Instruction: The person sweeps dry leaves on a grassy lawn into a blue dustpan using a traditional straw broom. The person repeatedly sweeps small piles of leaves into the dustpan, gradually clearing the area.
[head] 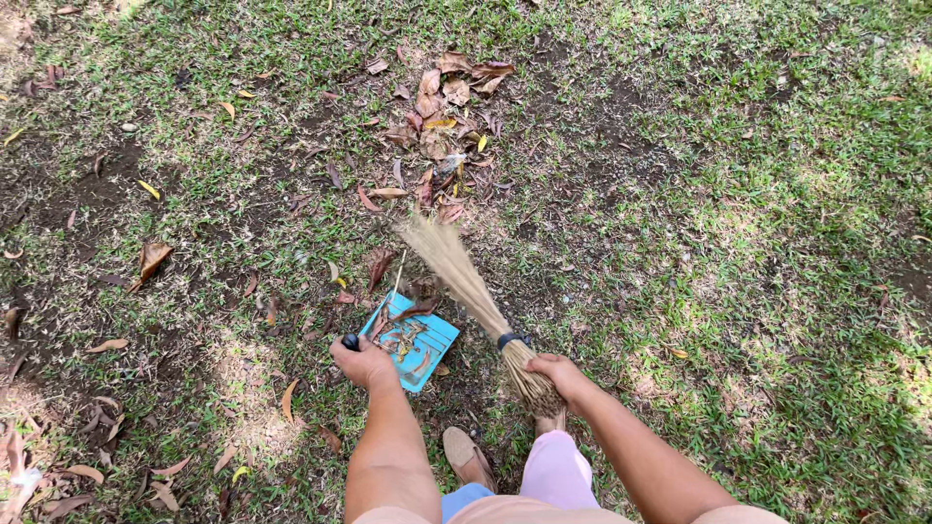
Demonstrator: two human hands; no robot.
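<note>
My left hand (364, 364) grips the dark handle of a turquoise dustpan (413, 342) that rests on the grass with a few dry leaves in it. My right hand (560, 374) holds the bound end of a straw stick broom (466, 286). The broom's bristles fan out up and left, with their tips just below a pile of dry brown leaves (442, 126). The dustpan lies just left of the broom, its open side toward the pile.
Patchy grass and bare soil surround me, with scattered dry leaves (150, 257) to the left. My foot in a tan shoe (468, 456) and a pink trouser leg (558, 471) show at the bottom.
</note>
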